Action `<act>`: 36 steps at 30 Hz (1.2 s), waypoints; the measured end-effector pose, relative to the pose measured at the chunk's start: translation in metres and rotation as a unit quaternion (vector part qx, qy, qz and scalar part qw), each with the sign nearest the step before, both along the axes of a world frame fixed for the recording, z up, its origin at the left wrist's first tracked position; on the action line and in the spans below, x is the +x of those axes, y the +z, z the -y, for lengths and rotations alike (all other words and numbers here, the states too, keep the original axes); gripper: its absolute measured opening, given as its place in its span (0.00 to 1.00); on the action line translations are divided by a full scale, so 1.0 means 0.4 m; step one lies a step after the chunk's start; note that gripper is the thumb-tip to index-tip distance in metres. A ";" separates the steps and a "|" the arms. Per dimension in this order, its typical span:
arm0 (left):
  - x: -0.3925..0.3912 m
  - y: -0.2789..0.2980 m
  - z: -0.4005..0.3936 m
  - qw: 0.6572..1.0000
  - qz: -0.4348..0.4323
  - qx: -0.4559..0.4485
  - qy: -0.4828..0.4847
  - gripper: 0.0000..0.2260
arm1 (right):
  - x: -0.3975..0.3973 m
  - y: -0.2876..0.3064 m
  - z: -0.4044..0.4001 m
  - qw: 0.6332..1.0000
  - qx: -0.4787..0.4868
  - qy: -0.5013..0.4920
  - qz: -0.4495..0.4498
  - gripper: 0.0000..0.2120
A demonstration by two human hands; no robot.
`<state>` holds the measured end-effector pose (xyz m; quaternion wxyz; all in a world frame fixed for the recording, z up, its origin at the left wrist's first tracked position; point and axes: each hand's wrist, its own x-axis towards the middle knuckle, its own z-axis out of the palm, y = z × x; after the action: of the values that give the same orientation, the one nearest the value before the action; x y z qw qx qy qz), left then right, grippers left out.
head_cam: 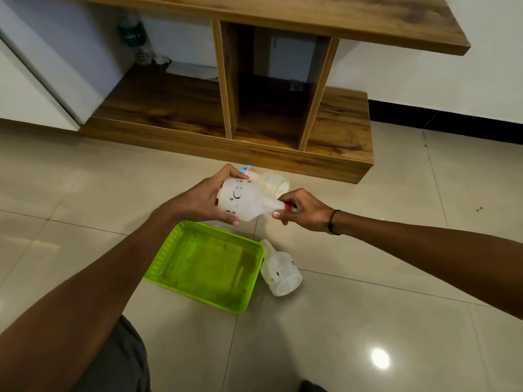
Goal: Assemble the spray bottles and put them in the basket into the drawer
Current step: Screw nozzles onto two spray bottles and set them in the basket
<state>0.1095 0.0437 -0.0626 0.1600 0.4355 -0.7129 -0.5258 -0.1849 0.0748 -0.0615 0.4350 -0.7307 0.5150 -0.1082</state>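
Observation:
My left hand (pixel 202 198) grips the base of a white spray bottle (pixel 246 200) held on its side above the floor, neck pointing right. My right hand (pixel 302 210) pinches a red spray head (pixel 288 207) at the bottle's neck; most of the head is hidden in my fingers. Below lies an empty green basket (pixel 169 250) on the floor. A second white bottle (pixel 280 268) without a head lies on its side at the basket's right edge. Behind my hands sits a third bottle (pixel 276 183) with a blue and pink spray head (pixel 246 169).
A low wooden shelf unit (pixel 226 148) with open compartments stands ahead on the tiled floor. A clear water bottle (pixel 135 38) stands at the back of its left compartment. A white cabinet door (pixel 34 89) is at the left. Bare tiles spread to the right.

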 end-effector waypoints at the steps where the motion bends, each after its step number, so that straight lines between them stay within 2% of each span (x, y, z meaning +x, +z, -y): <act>1: -0.002 0.001 0.000 0.999 0.010 -0.039 0.000 0.41 | 0.002 0.001 0.004 1.000 -0.002 0.001 0.001 0.12; 3: -0.007 0.009 -0.005 0.990 0.033 -0.135 -0.006 0.40 | 0.003 0.010 0.011 1.000 0.000 0.004 0.005 0.13; 6: -0.007 0.017 -0.009 0.958 0.069 -0.276 -0.028 0.39 | -0.008 0.026 0.025 0.999 0.040 0.000 0.027 0.15; 9: 0.002 0.007 -0.016 0.933 0.091 -0.345 -0.033 0.39 | -0.003 0.032 0.028 0.998 0.064 0.000 0.025 0.17; 12: 0.029 -0.001 -0.016 0.944 0.116 -0.309 -0.013 0.41 | 0.025 0.036 0.022 0.998 0.057 0.003 0.015 0.17; 16: 0.106 -0.002 -0.018 0.963 0.174 -0.201 0.039 0.42 | 0.074 0.058 0.012 0.995 -0.064 0.073 -0.003 0.34; 17: 0.126 -0.005 -0.022 0.964 0.187 -0.187 0.042 0.43 | 0.089 0.061 0.010 0.991 -0.093 0.092 -0.002 0.33; 21: 0.179 -0.024 -0.052 0.943 0.278 -0.179 0.036 0.42 | 0.156 0.086 0.022 0.969 -0.230 0.085 0.016 0.12; 25: 0.228 -0.028 -0.088 0.925 0.334 -0.175 0.033 0.43 | 0.245 0.124 0.045 0.951 -0.280 0.120 -0.056 0.18; 31: 0.265 -0.050 -0.134 0.921 0.351 -0.163 0.037 0.47 | 0.388 0.137 0.028 0.949 -0.279 0.149 -0.002 0.18; 36: 0.288 -0.109 -0.183 0.925 0.315 -0.178 0.113 0.54 | 0.470 0.123 0.047 0.944 -0.272 0.185 -0.010 0.17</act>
<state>0.2247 0.1167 -0.1064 0.0601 0.6209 -0.7544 -0.2045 0.0030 0.0560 -0.0124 0.2270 -0.9044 0.3267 -0.1542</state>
